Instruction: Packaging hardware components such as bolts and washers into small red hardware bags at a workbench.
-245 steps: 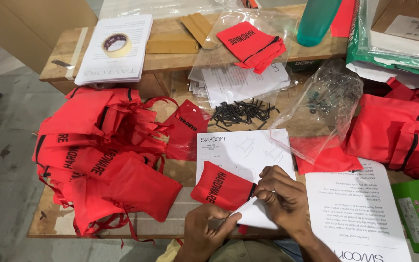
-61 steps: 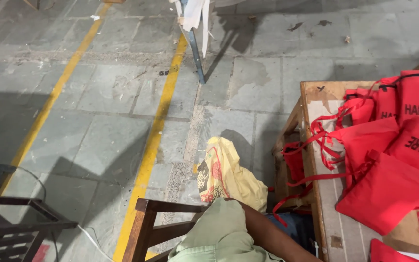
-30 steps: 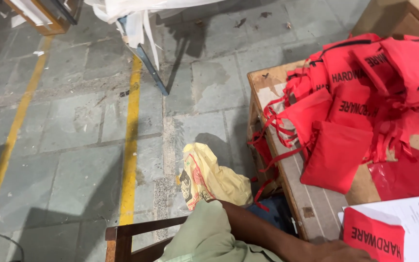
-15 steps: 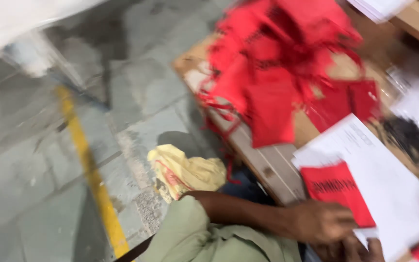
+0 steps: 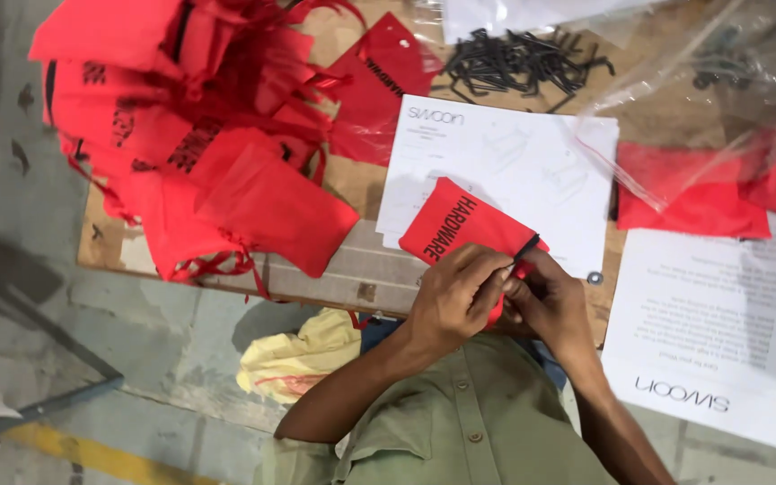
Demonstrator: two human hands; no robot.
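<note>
A red fabric pouch with black lettering lies on a white printed sheet at the table's near edge. My left hand grips the pouch's near end. My right hand presses against it from the right, fingertips meeting the left hand's. A small black metal piece sticks up between the fingertips at the pouch's mouth, pinched by my right hand.
A heap of red pouches fills the table's left side. Several black metal pieces lie in a pile at the back, beside a clear plastic bag and more red pouches. A white leaflet is right; a yellow cloth lies on the floor.
The view swung from the floor at the left back to the table. My hands have come together on the red pouch, with a black piece between the fingertips.
</note>
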